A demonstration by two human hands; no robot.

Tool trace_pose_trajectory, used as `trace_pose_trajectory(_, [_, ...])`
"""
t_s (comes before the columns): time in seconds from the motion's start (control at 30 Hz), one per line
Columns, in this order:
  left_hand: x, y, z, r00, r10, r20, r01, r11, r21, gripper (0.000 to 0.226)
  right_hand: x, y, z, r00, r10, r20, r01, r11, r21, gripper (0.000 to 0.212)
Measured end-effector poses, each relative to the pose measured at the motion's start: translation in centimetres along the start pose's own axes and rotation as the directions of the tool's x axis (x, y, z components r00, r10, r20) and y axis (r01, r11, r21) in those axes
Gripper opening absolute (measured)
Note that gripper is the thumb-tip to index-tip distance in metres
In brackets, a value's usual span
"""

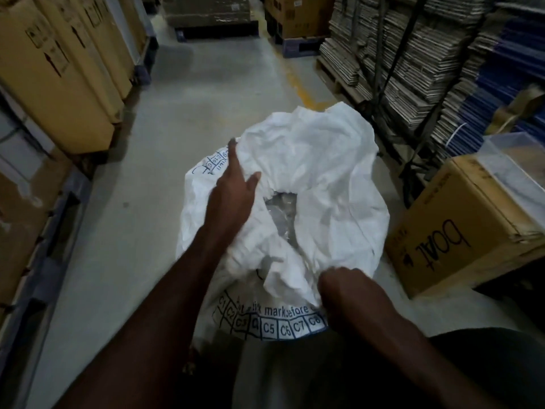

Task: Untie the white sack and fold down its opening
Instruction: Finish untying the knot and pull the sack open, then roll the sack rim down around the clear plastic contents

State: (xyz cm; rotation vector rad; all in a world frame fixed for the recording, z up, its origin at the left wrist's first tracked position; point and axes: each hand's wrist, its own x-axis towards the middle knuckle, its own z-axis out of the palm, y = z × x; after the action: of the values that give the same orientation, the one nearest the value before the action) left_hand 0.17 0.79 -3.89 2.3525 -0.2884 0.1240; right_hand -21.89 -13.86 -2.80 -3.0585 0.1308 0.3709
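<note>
Grey concrete floor (pixel 165 160), yellow painted line (pixel 298 81) running far to near. White sack (pixel 339 202) stands on it, centre. Cardboard box (pixel 460 231) marked "boat" just right of sack. Pallets with cartons (pixel 59 72) left; stacked flat cardboard (pixel 398 54) on pallet right.

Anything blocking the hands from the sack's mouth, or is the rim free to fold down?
Nothing visible blocks them. The left hand rests open on the white sack at its far rim; the right hand grips the near rim. The mouth gapes open, no tie visible.

White sack (pixel 339 160): boxes "C1"–"C8", partly "mark before". Cardboard box (pixel 460 231): "boAt", upside down.
</note>
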Motion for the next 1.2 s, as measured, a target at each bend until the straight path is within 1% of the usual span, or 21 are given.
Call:
trace_pose_trajectory(0.1, [0.1, 0.0, -0.2, 0.999, -0.050, 0.016, 0.050, 0.999, 0.002, 0.099, 0.0, -0.1, 0.4, 0.981, -0.012, 0.195, 0.010, 1.000, 0.009, 0.026])
trace_pose_trajectory(0.2, [-1.2, 1.4, -0.4, 0.999, 0.040, -0.016, -0.041, 0.999, -0.036, 0.117, -0.5, 0.4, -1.2, 0.961, -0.024, 0.274, 0.004, 0.997, 0.073, 0.032])
trace_pose_trajectory(0.23, [-1.8, 1.9, -0.5, 0.996, 0.077, -0.049, -0.078, 0.996, -0.029, 0.121, -0.8, 0.3, -2.5, 0.967, -0.023, 0.252, -0.002, 0.995, 0.101, 0.030])
trace_pose_trajectory(0.3, [-3.1, 2.8, -0.9, 0.979, 0.155, -0.135, -0.153, 0.988, 0.031, 0.118, -1.3, -0.2, -5.0, 0.997, -0.002, 0.072, -0.010, 0.985, 0.171, 0.022])
trace_pose_trajectory(0.33, [-3.7, 3.3, -1.2, 0.960, 0.203, -0.193, -0.194, 0.979, 0.066, 0.108, -1.3, -0.4, -6.4, 0.997, 0.026, -0.067, -0.011, 0.977, 0.214, 0.023])
trace_pose_trajectory(0.37, [-4.1, 3.8, -1.5, 0.928, 0.271, -0.254, -0.253, 0.962, 0.104, 0.089, -1.0, -0.6, -7.7, 0.976, 0.045, -0.212, 0.012, 0.965, 0.262, 0.025])
trace_pose_trajectory(0.4, [-4.5, 4.2, -1.8, 0.887, 0.355, -0.296, -0.326, 0.935, 0.143, 0.066, -0.2, -0.7, -8.9, 0.939, 0.041, -0.343, 0.064, 0.955, 0.290, 0.024])
trace_pose_trajectory(0.43, [-4.9, 4.7, -2.0, 0.851, 0.441, -0.285, -0.409, 0.897, 0.169, 0.043, 0.8, -0.7, -9.9, 0.909, 0.022, -0.417, 0.118, 0.944, 0.308, 0.026])
trace_pose_trajectory(0.47, [-5.2, 5.0, -2.1, 0.826, 0.519, -0.222, -0.488, 0.854, 0.180, 0.024, 2.3, -0.7, -10.6, 0.901, -0.013, -0.434, 0.161, 0.938, 0.306, 0.032])
trace_pose_trajectory(0.5, [-5.3, 4.9, -2.0, 0.813, 0.566, -0.137, -0.541, 0.821, 0.179, 0.012, 4.1, -0.8, -10.8, 0.922, -0.047, -0.384, 0.168, 0.943, 0.287, 0.036])
trace_pose_trajectory(0.57, [-5.2, 4.0, -1.6, 0.852, 0.522, 0.037, -0.522, 0.843, 0.127, 0.007, 8.0, -0.9, -10.2, 0.963, -0.110, -0.246, 0.156, 0.972, 0.175, 0.029])
trace_pose_trajectory(0.6, [-4.9, 3.2, -1.2, 0.882, 0.450, 0.137, -0.464, 0.881, 0.094, 0.016, 9.8, -0.8, -9.5, 0.963, -0.154, -0.220, 0.181, 0.978, 0.108, 0.024])
trace_pose_trajectory(0.63, [-4.5, 2.4, -1.0, 0.891, 0.383, 0.244, -0.415, 0.905, 0.093, 0.037, 11.1, -0.6, -8.6, 0.963, -0.197, -0.186, 0.208, 0.977, 0.039, 0.026])
trace_pose_trajectory(0.73, [-3.3, 0.4, -0.7, 0.842, 0.301, 0.448, -0.449, 0.851, 0.272, 0.115, 13.0, 1.2, -5.9, 0.974, -0.224, -0.019, 0.218, 0.959, -0.179, 0.065])
trace_pose_trajectory(0.8, [-3.0, -0.3, -0.6, 0.830, 0.242, 0.502, -0.468, 0.791, 0.393, 0.146, 13.4, 2.8, -5.1, 0.982, -0.186, -0.023, 0.169, 0.935, -0.311, 0.086])
trace_pose_trajectory(0.87, [-2.9, -1.1, -1.0, 0.832, 0.177, 0.526, -0.456, 0.759, 0.464, 0.160, 13.9, 4.4, -4.8, 0.988, -0.133, -0.084, 0.097, 0.933, -0.348, 0.094])
trace_pose_trajectory(0.97, [-1.7, -3.0, -2.9, 0.837, 0.021, 0.547, -0.370, 0.758, 0.537, 0.167, 14.7, 8.0, -5.1, 0.991, 0.057, -0.120, -0.091, 0.949, -0.303, 0.078])
trace_pose_trajectory(1.03, [-0.9, -4.3, -4.3, 0.830, -0.113, 0.546, -0.267, 0.779, 0.568, 0.165, 14.9, 10.6, -5.3, 0.981, 0.187, -0.051, -0.194, 0.940, -0.282, 0.074])
trace_pose_trajectory(1.1, [-0.6, -5.2, -5.0, 0.813, -0.191, 0.550, -0.213, 0.781, 0.587, 0.163, 14.9, 11.9, -4.9, 0.956, 0.290, 0.053, -0.273, 0.939, -0.209, 0.078])
trace_pose_trajectory(1.17, [-0.7, -5.4, -5.1, 0.801, -0.188, 0.568, -0.231, 0.779, 0.583, 0.163, 15.0, 11.5, -4.4, 0.939, 0.327, 0.110, -0.309, 0.939, -0.155, 0.080])
trace_pose_trajectory(1.2, [-0.8, -5.2, -5.1, 0.802, -0.165, 0.574, -0.250, 0.781, 0.573, 0.162, 14.9, 10.9, -4.5, 0.940, 0.326, 0.104, -0.309, 0.939, -0.151, 0.077])
